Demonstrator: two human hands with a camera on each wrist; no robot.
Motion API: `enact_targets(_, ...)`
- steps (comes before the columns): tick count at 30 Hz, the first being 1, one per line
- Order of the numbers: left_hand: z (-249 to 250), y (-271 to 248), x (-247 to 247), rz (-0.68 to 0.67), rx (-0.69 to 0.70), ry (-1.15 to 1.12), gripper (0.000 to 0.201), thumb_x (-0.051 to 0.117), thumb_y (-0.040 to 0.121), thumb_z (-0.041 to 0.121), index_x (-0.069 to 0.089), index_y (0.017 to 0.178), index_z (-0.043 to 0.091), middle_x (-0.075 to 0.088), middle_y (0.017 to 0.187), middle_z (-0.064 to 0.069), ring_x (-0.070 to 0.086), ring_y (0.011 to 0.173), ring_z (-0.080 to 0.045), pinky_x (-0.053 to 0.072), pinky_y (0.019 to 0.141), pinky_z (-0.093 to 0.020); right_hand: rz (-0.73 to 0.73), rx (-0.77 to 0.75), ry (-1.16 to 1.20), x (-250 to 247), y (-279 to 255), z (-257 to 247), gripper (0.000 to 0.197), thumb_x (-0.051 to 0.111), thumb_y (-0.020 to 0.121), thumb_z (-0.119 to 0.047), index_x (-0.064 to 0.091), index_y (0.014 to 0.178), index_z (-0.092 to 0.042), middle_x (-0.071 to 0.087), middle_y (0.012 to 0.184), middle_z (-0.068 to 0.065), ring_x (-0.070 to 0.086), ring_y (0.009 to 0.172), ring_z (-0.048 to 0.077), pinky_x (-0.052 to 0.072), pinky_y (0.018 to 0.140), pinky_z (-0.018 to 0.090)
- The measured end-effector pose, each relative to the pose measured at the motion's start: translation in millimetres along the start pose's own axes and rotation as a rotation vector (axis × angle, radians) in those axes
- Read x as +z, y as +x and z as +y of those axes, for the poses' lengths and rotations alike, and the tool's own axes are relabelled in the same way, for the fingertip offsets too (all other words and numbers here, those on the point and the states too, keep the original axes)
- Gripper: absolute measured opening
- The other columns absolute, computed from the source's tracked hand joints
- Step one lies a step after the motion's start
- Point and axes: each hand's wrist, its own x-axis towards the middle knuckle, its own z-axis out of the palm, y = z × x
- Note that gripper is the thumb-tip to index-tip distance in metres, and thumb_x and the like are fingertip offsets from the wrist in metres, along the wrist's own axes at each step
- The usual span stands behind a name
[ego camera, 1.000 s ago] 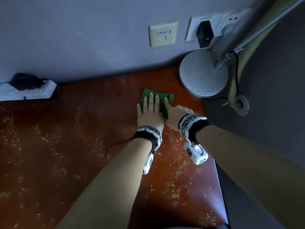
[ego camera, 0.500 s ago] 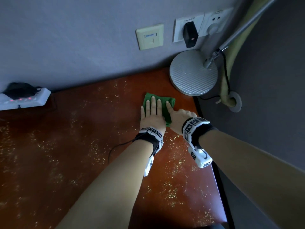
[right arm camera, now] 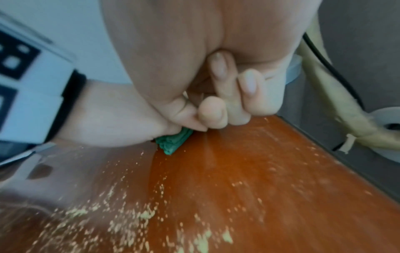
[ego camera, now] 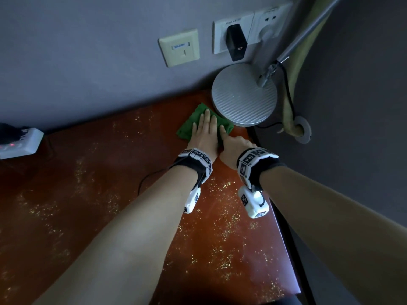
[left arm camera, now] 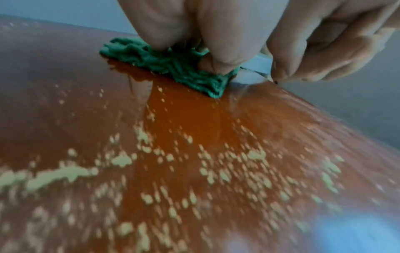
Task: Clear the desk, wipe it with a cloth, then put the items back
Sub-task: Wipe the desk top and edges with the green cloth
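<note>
Both hands are working at the desk's [ego camera: 154,194] far right corner: I'm pressing my left hand [ego camera: 203,134] flat, fingers straight, on the green cloth [ego camera: 187,126] just beside the lamp base [ego camera: 242,97], while my right hand [ego camera: 233,146], mostly curled, is touching the cloth's edge with one extended finger.

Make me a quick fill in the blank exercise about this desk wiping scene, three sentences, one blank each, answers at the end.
1. The left hand presses flat on a ____ cloth.
2. The cloth lies right beside the round base of the ____, on the desk.
3. A black ____ is plugged into the wall socket above the desk.

Answers: green; lamp; charger
</note>
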Motion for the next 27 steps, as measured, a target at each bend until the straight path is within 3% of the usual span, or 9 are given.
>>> enact_targets(3, 8, -14, 15, -0.019, 0.012, -0.001, 0.067, 0.042, 0.102, 0.014, 0.003, 0.156, 0.003, -0.011, 0.164, -0.016, -0.009, 0.152, -0.028, 0.002, 0.124, -0.048, -0.029, -0.006, 0.029, 0, -16, 15, 0.077, 0.044, 0.094, -0.029, -0.001, 0.156, -0.040, 0.050, 0.138, 0.015, 0.054, 0.121, 0.037, 0.045, 0.099, 0.047)
enact_targets(7, 21, -45, 29, -0.041, 0.016, -0.024, 0.071, 0.044, 0.101, 0.017, 0.003, 0.156, 0.002, -0.015, 0.164, -0.015, -0.012, 0.152, -0.027, 0.002, 0.124, -0.047, -0.062, -0.031, 0.024, 15, -38, 33, 0.076, 0.043, 0.094, -0.033, -0.002, 0.155, -0.044, 0.051, 0.139, 0.014, 0.055, 0.120, 0.036, 0.047, 0.095, 0.043)
enact_targets(12, 31, -78, 47, 0.028, -0.001, -0.036, 0.070, 0.047, 0.100, 0.035, 0.017, 0.154, 0.001, -0.004, 0.165, -0.016, -0.001, 0.153, -0.030, 0.008, 0.124, -0.049, 0.062, -0.082, 0.147, 33, -55, 71, 0.074, 0.045, 0.088, -0.022, 0.018, 0.153, -0.042, 0.062, 0.103, 0.009, 0.064, 0.092, 0.030, 0.056, 0.078, 0.037)
enact_targets(15, 36, -74, 55, 0.068, -0.026, 0.005, 0.075, 0.035, 0.100, 0.049, 0.012, 0.156, 0.006, -0.003, 0.166, -0.012, 0.002, 0.153, -0.031, 0.007, 0.122, -0.049, 0.167, -0.079, 0.178, 43, -63, 97, 0.070, 0.049, 0.086, -0.017, 0.029, 0.153, -0.028, 0.053, 0.132, 0.006, 0.056, 0.115, 0.031, 0.052, 0.090, 0.038)
enact_targets(18, 38, -64, 60, 0.070, -0.043, 0.114, 0.079, 0.015, 0.095, 0.057, 0.001, 0.158, 0.012, -0.010, 0.166, -0.006, -0.005, 0.153, -0.026, 0.001, 0.123, -0.047, 0.165, -0.143, 0.179, 58, -67, 112, 0.063, 0.050, 0.086, -0.016, 0.041, 0.148, -0.021, 0.044, 0.136, -0.001, 0.049, 0.123, 0.026, 0.048, 0.098, 0.037)
enact_targets(23, 34, -62, 56, 0.025, -0.013, 0.159, 0.074, 0.023, 0.101, 0.053, -0.007, 0.158, 0.016, -0.017, 0.165, -0.003, -0.012, 0.152, -0.024, -0.005, 0.123, -0.045, 0.214, -0.198, 0.309, 72, -77, 124, 0.064, 0.049, 0.085, -0.009, 0.042, 0.148, -0.018, 0.041, 0.146, -0.003, 0.047, 0.128, 0.024, 0.045, 0.103, 0.036)
enact_targets(27, 48, -100, 67, -0.043, 0.131, 0.254, 0.078, 0.022, 0.099, 0.056, -0.007, 0.158, 0.015, -0.018, 0.164, -0.003, -0.013, 0.152, -0.024, -0.001, 0.123, -0.048, 0.149, -0.238, 0.215, 85, -95, 134, 0.067, 0.048, 0.087, -0.010, 0.035, 0.152, -0.017, 0.023, 0.161, -0.007, 0.034, 0.140, 0.024, 0.037, 0.112, 0.034)
